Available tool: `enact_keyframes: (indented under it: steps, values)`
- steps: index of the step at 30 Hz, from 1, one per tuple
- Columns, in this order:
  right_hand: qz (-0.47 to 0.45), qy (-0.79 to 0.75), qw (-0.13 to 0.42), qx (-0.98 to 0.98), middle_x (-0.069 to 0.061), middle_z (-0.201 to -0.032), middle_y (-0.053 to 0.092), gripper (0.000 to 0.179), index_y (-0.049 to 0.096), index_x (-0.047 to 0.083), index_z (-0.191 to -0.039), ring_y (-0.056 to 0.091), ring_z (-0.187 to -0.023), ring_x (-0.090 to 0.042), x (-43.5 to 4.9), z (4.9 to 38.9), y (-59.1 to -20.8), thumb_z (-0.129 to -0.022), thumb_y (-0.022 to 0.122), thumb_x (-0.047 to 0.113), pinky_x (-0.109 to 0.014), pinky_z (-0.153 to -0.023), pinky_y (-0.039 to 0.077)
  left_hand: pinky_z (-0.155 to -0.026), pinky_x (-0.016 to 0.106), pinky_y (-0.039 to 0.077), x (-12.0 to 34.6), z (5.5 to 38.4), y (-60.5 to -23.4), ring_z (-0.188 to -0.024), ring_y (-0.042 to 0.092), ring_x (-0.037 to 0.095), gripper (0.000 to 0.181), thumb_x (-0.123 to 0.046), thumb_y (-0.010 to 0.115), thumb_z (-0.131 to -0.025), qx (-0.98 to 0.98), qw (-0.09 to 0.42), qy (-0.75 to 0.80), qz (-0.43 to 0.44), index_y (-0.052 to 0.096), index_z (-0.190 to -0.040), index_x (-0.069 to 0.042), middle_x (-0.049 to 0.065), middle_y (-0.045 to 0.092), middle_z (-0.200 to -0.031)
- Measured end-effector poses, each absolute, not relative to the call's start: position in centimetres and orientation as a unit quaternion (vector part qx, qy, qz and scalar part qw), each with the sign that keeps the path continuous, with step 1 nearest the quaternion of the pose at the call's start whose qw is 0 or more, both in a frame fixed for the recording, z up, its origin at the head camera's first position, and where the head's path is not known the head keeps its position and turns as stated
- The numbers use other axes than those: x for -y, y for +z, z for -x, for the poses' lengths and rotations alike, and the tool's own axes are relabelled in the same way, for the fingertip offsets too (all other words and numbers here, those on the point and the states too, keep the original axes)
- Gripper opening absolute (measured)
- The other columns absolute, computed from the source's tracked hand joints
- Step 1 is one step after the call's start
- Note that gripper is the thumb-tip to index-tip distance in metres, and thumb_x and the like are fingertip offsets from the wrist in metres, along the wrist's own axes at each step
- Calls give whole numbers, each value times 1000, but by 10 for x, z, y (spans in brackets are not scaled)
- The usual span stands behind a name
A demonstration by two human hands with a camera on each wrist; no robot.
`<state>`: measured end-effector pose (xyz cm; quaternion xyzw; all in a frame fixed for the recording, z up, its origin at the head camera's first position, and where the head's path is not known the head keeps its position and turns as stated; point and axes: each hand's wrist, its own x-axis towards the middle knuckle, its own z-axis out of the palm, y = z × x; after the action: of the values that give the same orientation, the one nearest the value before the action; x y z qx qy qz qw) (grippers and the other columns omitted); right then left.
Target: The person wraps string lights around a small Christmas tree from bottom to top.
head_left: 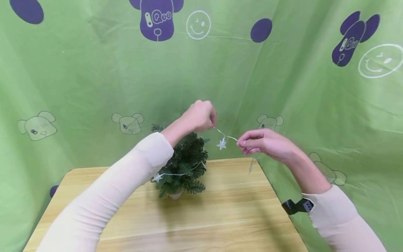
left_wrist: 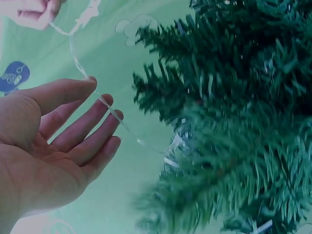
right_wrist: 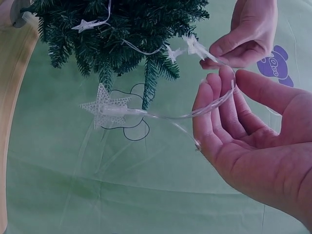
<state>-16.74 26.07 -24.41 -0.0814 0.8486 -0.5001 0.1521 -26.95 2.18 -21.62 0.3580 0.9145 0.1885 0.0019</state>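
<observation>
A small artificial Christmas tree (head_left: 184, 164) stands on the table with a star string light (head_left: 232, 138) partly around it. My left hand (head_left: 199, 115) is beside the upper part of the tree, pinching the clear wire between thumb and fingertips. To the right, my right hand (head_left: 269, 144) pinches the same wire between thumb and forefinger. One clear star (head_left: 221, 143) hangs from the short length between the hands. In the right wrist view, another star (right_wrist: 105, 108) dangles from wire lying across the right fingers. A further star (head_left: 157, 177) rests low on the tree's left side.
The light wooden table (head_left: 220, 217) ends just behind the tree. Green printed cloth (head_left: 220, 77) hangs at the back and both sides. A black wrist device (head_left: 297, 206) juts from the right sleeve over the table's right edge.
</observation>
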Motion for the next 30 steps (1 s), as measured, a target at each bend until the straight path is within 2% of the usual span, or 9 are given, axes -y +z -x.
enact_keyframes:
  steps: [4,7,12,16,24,30]
  values:
    - [85,-491,160,-852,-12,-108,69,29,65,-3,-118,67,-99,-24,-263,168,-244,-99,62,19,-37,-94,57,-63,29,47,-14,273,-212,-68,53,18,23,3,60,-80,-915,10,193,-354,64,-66,-15,-3,60,-66]
    - [88,-486,168,-853,-12,-107,68,29,65,-2,-118,66,-98,-26,-264,168,-245,-99,63,20,-39,-95,56,-60,28,48,-8,275,-209,-65,55,17,21,3,59,-78,-915,18,201,-350,64,-68,-14,-2,61,-68]
    - [90,-480,175,-855,-14,-106,67,29,66,0,-116,65,-97,-27,-263,168,-245,-96,67,22,-43,-97,55,-69,32,55,5,279,-198,-76,62,21,15,2,63,-79,-916,3,222,-334,68,-79,-11,3,68,-82]
    - [97,-470,181,-858,-15,-108,67,29,67,1,-115,65,-99,-28,-261,168,-244,-96,68,24,-45,-98,54,-76,35,56,18,282,-188,-84,62,24,15,3,62,-80,-919,-1,241,-313,68,-84,-10,6,69,-88]
    - [119,-484,187,-846,-17,-101,67,29,66,1,-116,65,-90,-26,-253,170,-241,-98,65,23,-43,-95,55,-85,39,56,36,287,-179,-90,63,26,19,4,58,-81,-928,-25,245,-279,67,-91,-8,7,69,-93]
    - [115,-492,189,-842,-16,-104,67,29,65,1,-118,65,-94,-26,-244,174,-239,-97,65,21,-41,-96,56,-87,41,55,48,293,-179,-89,63,27,19,4,56,-80,-934,-40,234,-267,67,-91,-7,8,69,-94]
